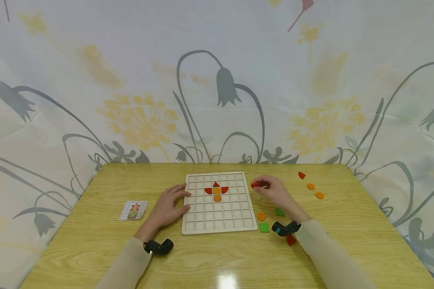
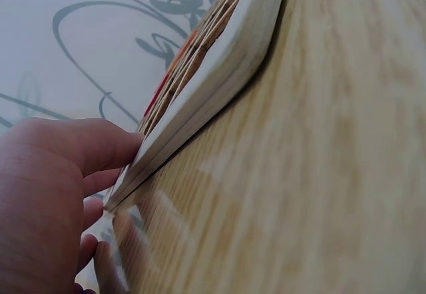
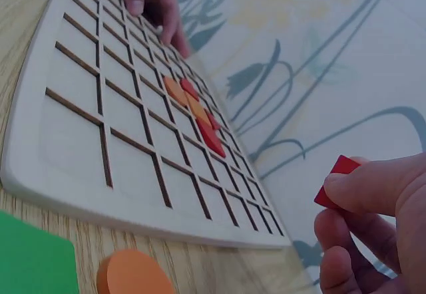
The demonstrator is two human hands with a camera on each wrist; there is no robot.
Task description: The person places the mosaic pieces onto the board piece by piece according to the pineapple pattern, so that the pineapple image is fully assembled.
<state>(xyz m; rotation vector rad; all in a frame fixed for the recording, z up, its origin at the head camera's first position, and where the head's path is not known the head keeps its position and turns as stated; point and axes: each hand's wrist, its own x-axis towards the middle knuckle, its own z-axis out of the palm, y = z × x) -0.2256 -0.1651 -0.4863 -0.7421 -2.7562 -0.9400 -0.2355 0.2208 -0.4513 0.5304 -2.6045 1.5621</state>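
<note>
A pale wooden grid board point(image 1: 199, 222) lies flat mid-table. Set in its upper cells are a red triangle point(image 1: 215, 184), an orange square point(image 1: 216, 191) with a red curved tile point(image 1: 208, 190) to its left and another red curved tile point(image 1: 225, 189) to its right, and an orange disc point(image 1: 217, 198) below. Fingers spread, my left hand point(image 1: 168, 206) rests along the board's left edge, its thumb touching the rim in the left wrist view. Just off the board's right edge, my right hand point(image 1: 275, 192) pinches a small red tile point(image 3: 345, 165) between thumb and fingers, which partly cover its shape.
A printed pattern card point(image 1: 134, 210) lies left. Near the board's lower right corner are an orange disc point(image 1: 261, 216), a green square point(image 1: 264, 227), another green tile point(image 1: 280, 212) and a red tile point(image 1: 291, 240) by the right wrist. Further right lie a red tile point(image 1: 301, 175) and two orange discs point(image 1: 311, 186).
</note>
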